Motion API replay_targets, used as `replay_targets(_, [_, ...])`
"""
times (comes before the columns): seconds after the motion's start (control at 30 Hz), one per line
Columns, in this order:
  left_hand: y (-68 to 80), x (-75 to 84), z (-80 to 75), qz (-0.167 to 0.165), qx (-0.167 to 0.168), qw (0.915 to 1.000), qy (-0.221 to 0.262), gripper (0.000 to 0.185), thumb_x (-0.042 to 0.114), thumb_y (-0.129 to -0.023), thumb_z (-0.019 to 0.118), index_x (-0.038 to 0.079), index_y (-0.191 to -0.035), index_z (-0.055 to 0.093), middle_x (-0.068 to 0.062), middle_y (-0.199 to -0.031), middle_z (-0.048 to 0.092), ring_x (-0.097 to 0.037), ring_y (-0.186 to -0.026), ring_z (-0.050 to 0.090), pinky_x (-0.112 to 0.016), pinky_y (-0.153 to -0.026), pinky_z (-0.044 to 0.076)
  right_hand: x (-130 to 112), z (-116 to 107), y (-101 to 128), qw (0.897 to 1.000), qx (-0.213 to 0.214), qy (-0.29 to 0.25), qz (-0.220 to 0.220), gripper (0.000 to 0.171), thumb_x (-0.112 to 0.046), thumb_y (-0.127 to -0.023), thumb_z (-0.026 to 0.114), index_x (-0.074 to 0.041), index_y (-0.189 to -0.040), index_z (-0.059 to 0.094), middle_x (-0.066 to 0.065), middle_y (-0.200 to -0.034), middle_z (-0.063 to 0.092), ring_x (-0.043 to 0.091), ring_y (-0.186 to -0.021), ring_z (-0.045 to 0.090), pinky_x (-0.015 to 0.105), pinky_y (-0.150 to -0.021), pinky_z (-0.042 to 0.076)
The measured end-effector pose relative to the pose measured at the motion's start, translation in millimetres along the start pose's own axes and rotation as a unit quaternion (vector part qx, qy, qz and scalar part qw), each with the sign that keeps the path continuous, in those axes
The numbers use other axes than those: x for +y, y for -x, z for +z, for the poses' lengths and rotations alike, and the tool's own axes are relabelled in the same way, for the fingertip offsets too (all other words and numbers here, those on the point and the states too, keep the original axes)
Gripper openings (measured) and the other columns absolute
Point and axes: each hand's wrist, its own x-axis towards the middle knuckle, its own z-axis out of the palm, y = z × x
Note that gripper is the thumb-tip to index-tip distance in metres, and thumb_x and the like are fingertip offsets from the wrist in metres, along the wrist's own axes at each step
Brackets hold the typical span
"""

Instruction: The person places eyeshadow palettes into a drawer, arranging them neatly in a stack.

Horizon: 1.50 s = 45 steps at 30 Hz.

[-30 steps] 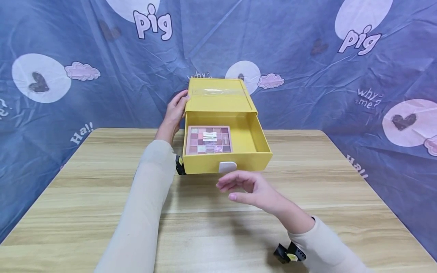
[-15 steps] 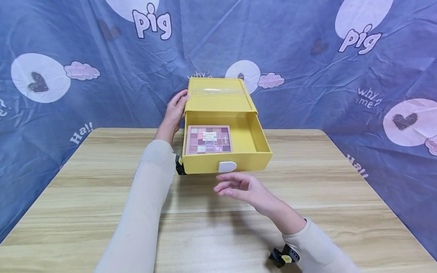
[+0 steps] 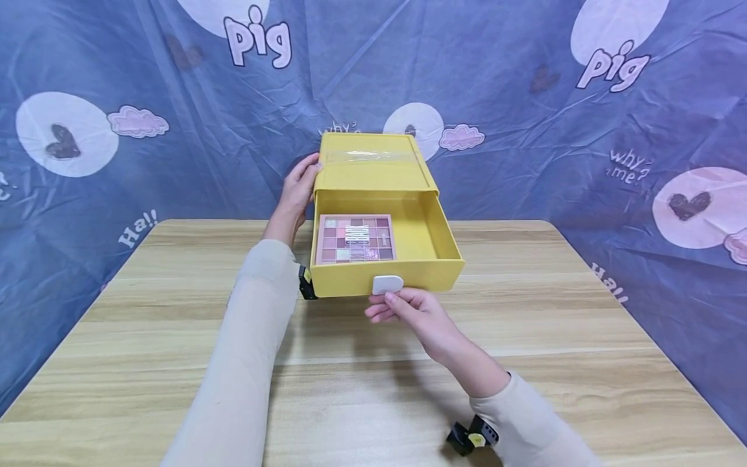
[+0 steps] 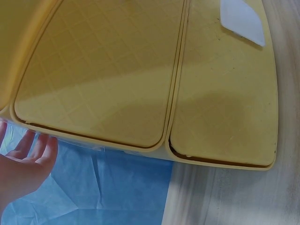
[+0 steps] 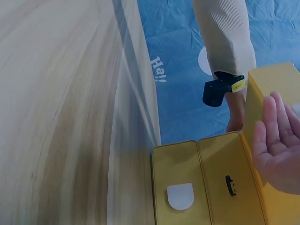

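Note:
A yellow drawer unit (image 3: 373, 162) stands at the table's back with its top drawer (image 3: 423, 275) pulled out. An eyeshadow palette (image 3: 356, 239) lies in the drawer's left part. My left hand (image 3: 297, 188) rests against the unit's left side; in the left wrist view, its fingertips (image 4: 50, 145) touch the edge. My right hand (image 3: 417, 314) is under the drawer front, thumb at the lower edge of the white pull tab (image 3: 388, 284) and other fingers stretched below it. The right wrist view shows those fingers (image 5: 272, 117) nearly straight; whether the thumb touches the tab, I cannot tell.
Lower drawer fronts show in the right wrist view, one with a white tab (image 5: 180, 196), another with a black handle (image 5: 231, 185). Clear tape (image 3: 370, 156) crosses the unit's top. The wooden table (image 3: 560, 350) meets a blue printed cloth (image 3: 513, 175) behind.
My right hand has shifted left and slightly up, its thumb coming to the white tab's lower edge. The left hand, drawer and palette stay in place.

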Motion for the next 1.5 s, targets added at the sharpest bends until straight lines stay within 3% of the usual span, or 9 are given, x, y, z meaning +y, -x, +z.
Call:
replay_targets(0.27, [0.6,0.3,-1.4,0.0,-0.006,1.0,-0.007,0.042,0.019,-0.085,0.051,0.014,-0.126,0.045,-0.004,-0.122,0.046,-0.016,-0.1,0.048,-0.026,-0.079,0.039,2,6,-3,0.999,0.041,-0.026,-0.01,0.036,-0.011,-0.092,0.041,0.024,-0.097,0.048,0.007,-0.077,0.065,0.022,-0.075,0.061,0.041,-0.077,0.043])
replay_targets(0.67, [0.4,0.1,-0.8,0.002,-0.003,1.0,-0.009,0.041,0.019,-0.085,0.052,0.014,-0.126,0.046,-0.006,-0.12,0.047,-0.016,-0.099,0.049,-0.026,-0.079,0.04,18,-1,-10,0.996,0.034,-0.026,-0.082,0.038,-0.025,-0.09,0.046,0.01,-0.095,0.059,0.017,-0.082,0.063,0.026,-0.076,0.06,0.039,-0.073,0.045])
replay_targets(0.73, [0.4,-0.1,-0.8,0.0,0.0,1.0,-0.009,0.041,0.019,-0.085,0.052,0.014,-0.125,0.046,-0.006,-0.12,0.048,-0.016,-0.097,0.049,-0.025,-0.076,0.04,38,-11,-16,0.996,0.039,-0.024,-0.075,0.038,-0.025,-0.091,0.044,0.01,-0.097,0.059,0.018,-0.084,0.062,0.028,-0.077,0.06,0.04,-0.074,0.044])
replay_targets(0.9, [-0.2,-0.7,-0.8,-0.002,0.001,1.0,-0.003,0.041,0.019,-0.085,0.053,0.015,-0.125,0.047,-0.006,-0.118,0.049,-0.014,-0.091,0.051,-0.022,-0.069,0.041,116,-53,-43,0.995,0.043,-0.059,-0.071,0.032,-0.018,-0.093,0.039,0.007,-0.101,0.058,0.026,-0.088,0.059,0.039,-0.081,0.056,0.044,-0.075,0.043])
replay_targets(1.0, [-0.8,-1.1,-1.3,-0.002,0.001,1.0,-0.002,0.041,0.02,-0.084,0.053,0.015,-0.125,0.048,-0.006,-0.118,0.049,-0.013,-0.09,0.051,-0.021,-0.068,0.041,124,-58,-50,0.993,0.045,-0.07,-0.083,0.032,-0.017,-0.092,0.041,0.008,-0.099,0.059,0.025,-0.088,0.06,0.036,-0.08,0.057,0.043,-0.075,0.043])
replay_targets(1.17, [-0.8,-1.1,-1.3,-0.003,0.003,0.9999,-0.014,0.042,0.022,-0.084,0.054,0.016,-0.125,0.048,-0.004,-0.119,0.048,-0.014,-0.092,0.051,-0.023,-0.071,0.041,47,-18,-35,0.993,0.071,-0.049,-0.075,0.036,-0.022,-0.089,0.048,0.012,-0.095,0.059,0.015,-0.083,0.063,0.023,-0.075,0.06,0.038,-0.074,0.045])
replay_targets(1.23, [-0.9,-1.3,-1.3,-0.002,0.002,0.9999,-0.016,0.042,0.022,-0.084,0.054,0.016,-0.124,0.048,-0.004,-0.119,0.048,-0.014,-0.093,0.051,-0.024,-0.072,0.041,11,1,-28,0.993,0.095,-0.045,-0.045,0.038,-0.02,-0.089,0.048,0.016,-0.094,0.056,0.013,-0.079,0.064,0.022,-0.073,0.061,0.039,-0.073,0.045])
replay_targets(1.37, [-1.2,-1.5,-1.7,-0.004,0.005,0.9999,-0.016,0.041,0.022,-0.083,0.054,0.017,-0.124,0.048,-0.005,-0.118,0.049,-0.015,-0.092,0.051,-0.024,-0.071,0.042,-2,5,-31,0.992,0.109,-0.063,-0.019,0.03,-0.009,-0.092,0.042,0.018,-0.093,0.055,0.008,-0.075,0.064,0.017,-0.071,0.06,0.033,-0.072,0.046])
replay_targets(1.5, [-1.3,-1.1,-1.6,-0.008,0.006,0.9997,-0.021,0.042,0.023,-0.083,0.054,0.018,-0.124,0.048,-0.005,-0.117,0.049,-0.015,-0.092,0.051,-0.024,-0.072,0.041,1,1,-37,0.991,0.112,-0.067,-0.021,0.029,-0.01,-0.091,0.043,0.015,-0.091,0.057,0.008,-0.074,0.064,0.018,-0.071,0.06,0.033,-0.072,0.046])
